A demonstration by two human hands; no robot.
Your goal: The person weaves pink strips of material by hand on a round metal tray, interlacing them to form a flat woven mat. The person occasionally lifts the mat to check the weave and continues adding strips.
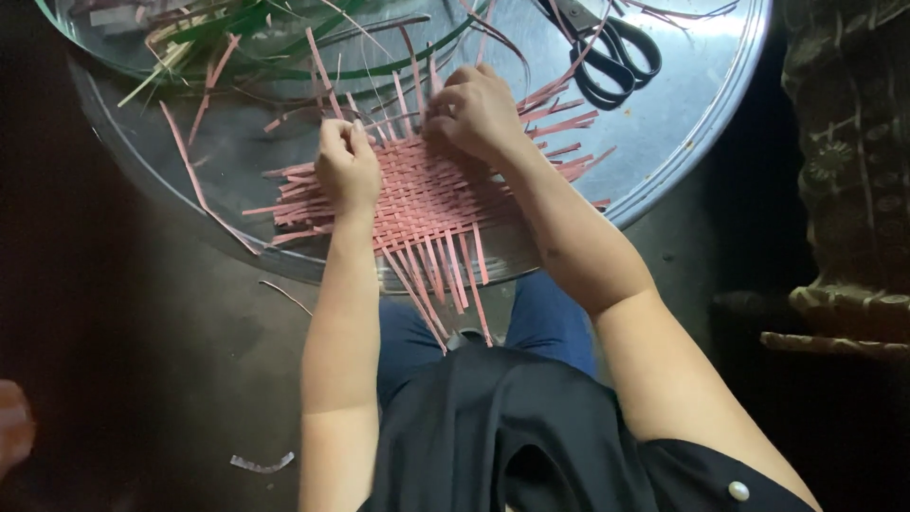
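Both hands press on a pink woven strip mat [427, 204] lying on a round metal tray [682, 133]. The left hand [348, 169] is curled, pinching strips at the mat's left edge; the right hand [474, 112] is curled over strips at its far edge. Black-handled scissors [607, 52] and green strips [275, 38] lie farther back on the tray.

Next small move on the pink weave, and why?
Probably push the strip under the right hand tight against the woven mat: the left hand already pins the mat's left side on the metal tray, and loose strip ends fan out beyond the right hand.
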